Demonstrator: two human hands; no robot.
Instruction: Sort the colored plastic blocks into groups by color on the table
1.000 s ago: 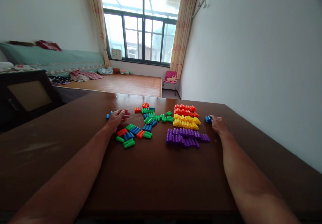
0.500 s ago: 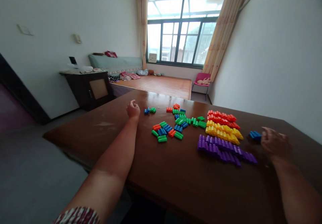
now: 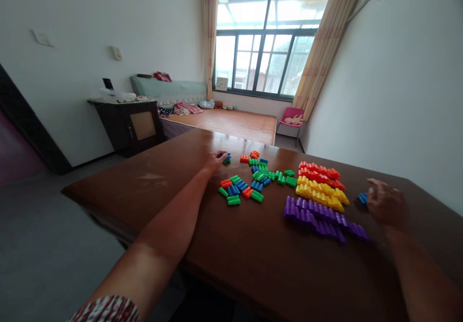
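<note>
My left hand [image 3: 215, 161] is at the far side of the brown table, its fingers closed around small blue and green tube-shaped plastic pieces [image 3: 227, 158], partly hidden by the fingers. My right hand [image 3: 387, 202] hovers at the right with fingers apart, beside a few blue tube pieces [image 3: 362, 198] that it partly covers. Between the hands lie rows of red pieces [image 3: 320, 173], yellow pieces [image 3: 321, 191] and purple pieces [image 3: 321, 216]. Closer to my left hand, mixed green, blue and orange pieces [image 3: 240, 187] are scattered in loose clusters.
The brown table [image 3: 231, 245] has its left corner and front edge in view. Beyond it stand a low bed [image 3: 238, 121], a dark cabinet [image 3: 139, 129] and a pink chair [image 3: 291, 117]. A white wall [image 3: 390, 95] runs along the right.
My left hand has moved right onto the blue and green pieces, which now sit closer together and farther right. My right hand has shifted slightly left, covering more of the blue pieces.
</note>
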